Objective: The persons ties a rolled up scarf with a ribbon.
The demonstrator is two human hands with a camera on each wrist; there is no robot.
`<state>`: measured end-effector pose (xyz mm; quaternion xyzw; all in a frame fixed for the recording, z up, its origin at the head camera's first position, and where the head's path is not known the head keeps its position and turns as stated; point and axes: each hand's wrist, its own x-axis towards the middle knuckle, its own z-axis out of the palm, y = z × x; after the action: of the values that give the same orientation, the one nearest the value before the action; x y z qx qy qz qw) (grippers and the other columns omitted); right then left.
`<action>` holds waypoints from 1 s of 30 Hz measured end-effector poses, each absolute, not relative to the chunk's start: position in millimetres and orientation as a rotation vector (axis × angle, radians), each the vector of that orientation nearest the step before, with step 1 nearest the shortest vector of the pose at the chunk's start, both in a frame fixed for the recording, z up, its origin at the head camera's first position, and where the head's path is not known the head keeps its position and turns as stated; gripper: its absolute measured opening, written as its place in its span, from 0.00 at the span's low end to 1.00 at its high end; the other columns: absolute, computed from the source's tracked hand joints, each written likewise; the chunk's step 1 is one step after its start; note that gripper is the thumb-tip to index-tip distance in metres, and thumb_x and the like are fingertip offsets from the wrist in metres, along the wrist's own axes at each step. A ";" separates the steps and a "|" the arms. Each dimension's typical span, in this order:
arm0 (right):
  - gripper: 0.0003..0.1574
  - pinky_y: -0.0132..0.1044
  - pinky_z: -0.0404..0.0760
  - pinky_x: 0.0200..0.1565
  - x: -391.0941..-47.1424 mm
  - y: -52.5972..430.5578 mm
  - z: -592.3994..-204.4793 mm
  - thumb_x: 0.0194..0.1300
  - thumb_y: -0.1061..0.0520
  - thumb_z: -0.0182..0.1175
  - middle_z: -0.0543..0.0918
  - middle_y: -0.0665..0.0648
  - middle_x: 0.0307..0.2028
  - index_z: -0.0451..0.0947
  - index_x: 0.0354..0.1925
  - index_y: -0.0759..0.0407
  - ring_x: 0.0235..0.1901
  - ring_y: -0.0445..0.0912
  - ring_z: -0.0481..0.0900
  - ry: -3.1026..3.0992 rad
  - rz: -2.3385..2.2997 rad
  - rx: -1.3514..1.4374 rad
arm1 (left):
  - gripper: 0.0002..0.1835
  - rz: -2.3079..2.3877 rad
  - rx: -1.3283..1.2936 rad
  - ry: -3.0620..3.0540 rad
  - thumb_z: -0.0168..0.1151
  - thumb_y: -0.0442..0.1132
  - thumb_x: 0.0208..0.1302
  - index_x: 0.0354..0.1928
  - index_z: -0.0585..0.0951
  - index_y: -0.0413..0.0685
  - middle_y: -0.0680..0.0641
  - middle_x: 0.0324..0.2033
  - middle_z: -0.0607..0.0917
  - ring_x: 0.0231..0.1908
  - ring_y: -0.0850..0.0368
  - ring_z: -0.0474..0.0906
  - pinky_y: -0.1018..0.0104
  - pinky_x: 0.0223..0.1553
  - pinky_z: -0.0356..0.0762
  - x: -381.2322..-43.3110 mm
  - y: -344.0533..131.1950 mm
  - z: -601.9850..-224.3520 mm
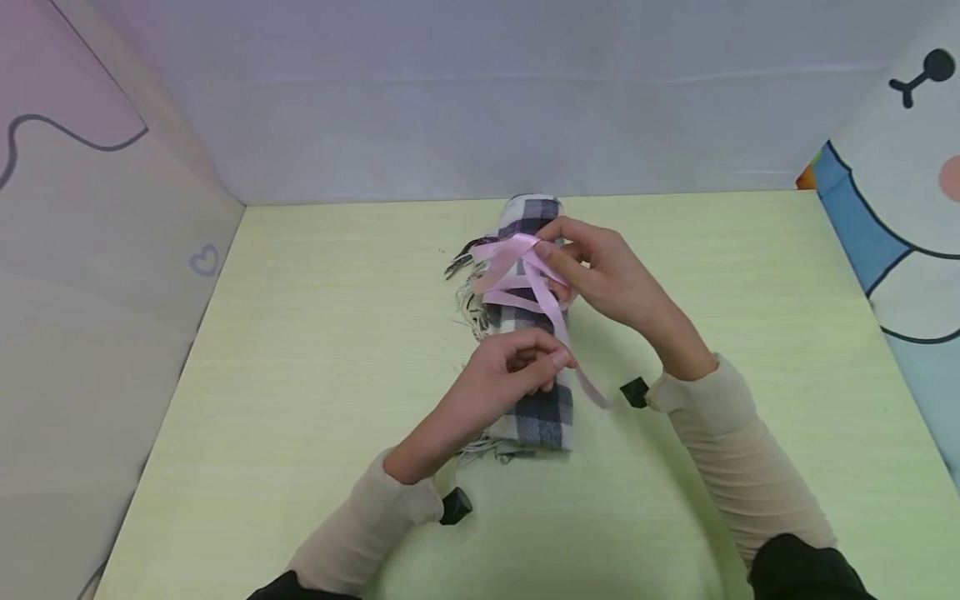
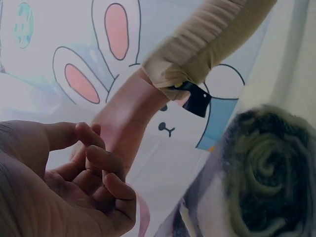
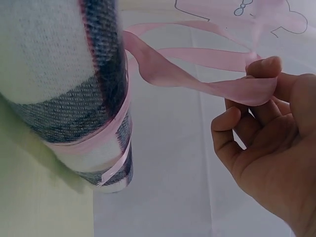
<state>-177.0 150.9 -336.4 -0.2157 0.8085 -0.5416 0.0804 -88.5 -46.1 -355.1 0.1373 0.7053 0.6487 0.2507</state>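
Note:
A rolled plaid scarf [image 1: 534,425] in white and dark grey-blue lies lengthwise, its fringe on the left side. Pink ribbon [image 1: 551,307] wraps around its upper half, with loose loops above. Thumb and index finger of my right hand [image 1: 611,271] pinch a ribbon loop over the scarf; the right wrist view shows the ribbon [image 3: 173,79] stretching from the roll to those fingertips. Lower down, my left hand [image 1: 510,367] pinches a ribbon tail, which trails out past its fingertips. In the left wrist view, the scarf's spiral end [image 2: 269,168] shows beside the left hand [image 2: 74,182].
The pale yellow-green table [image 1: 337,333] extends on both sides of the scarf. A plain light wall panel [image 1: 487,125] stands behind it, with cartoon-printed panels [image 1: 892,242] at the sides. Small black devices [image 1: 455,506] are fixed at both wrists.

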 end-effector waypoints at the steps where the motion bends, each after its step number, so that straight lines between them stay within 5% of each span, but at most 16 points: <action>1: 0.11 0.37 0.67 0.26 -177.2 150.7 -337.1 0.81 0.51 0.55 0.75 0.55 0.18 0.80 0.49 0.55 0.19 0.48 0.72 2.415 -1.608 -0.645 | 0.10 1.742 0.373 1.933 0.60 0.42 0.77 0.49 0.86 0.47 0.45 0.32 0.82 0.37 0.35 0.77 0.64 0.38 0.75 -89.0 -46.3 -356.8; 5: 0.10 0.37 0.69 0.28 -177.4 150.0 -340.3 0.81 0.52 0.56 0.75 0.55 0.18 0.80 0.49 0.56 0.21 0.49 0.75 2.399 -1.579 -0.654 | 0.10 1.638 0.410 2.029 0.61 0.44 0.78 0.50 0.86 0.49 0.42 0.35 0.87 0.37 0.45 0.84 0.62 0.43 0.81 -92.0 -49.7 -362.8; 10: 0.09 0.36 0.68 0.27 -177.3 150.7 -344.8 0.80 0.54 0.56 0.74 0.55 0.19 0.80 0.49 0.56 0.20 0.47 0.73 2.391 -1.590 -0.679 | 0.10 1.460 0.476 2.211 0.61 0.47 0.78 0.48 0.87 0.53 0.51 0.32 0.87 0.33 0.55 0.83 0.67 0.38 0.79 -97.6 -59.3 -365.8; 23: 0.08 0.37 0.69 0.30 -176.2 151.2 -349.7 0.80 0.54 0.57 0.75 0.55 0.19 0.81 0.50 0.54 0.21 0.47 0.73 2.379 -1.609 -0.700 | 0.10 1.430 0.344 2.498 0.59 0.49 0.79 0.47 0.86 0.55 0.50 0.35 0.86 0.32 0.51 0.79 0.60 0.34 0.74 -118.4 -94.9 -327.7; 30: 0.08 0.37 0.70 0.28 -175.5 149.5 -350.2 0.80 0.53 0.57 0.74 0.56 0.20 0.81 0.48 0.54 0.21 0.48 0.73 2.363 -1.630 -0.694 | 0.16 1.369 0.293 2.822 0.60 0.54 0.77 0.53 0.85 0.52 0.50 0.43 0.81 0.42 0.48 0.73 0.59 0.43 0.68 -129.1 -87.6 -335.7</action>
<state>-175.5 149.5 -350.2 -0.2341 0.7965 -0.5495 0.0940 -129.1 -87.6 -335.7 0.0929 0.8958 0.4345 -0.0043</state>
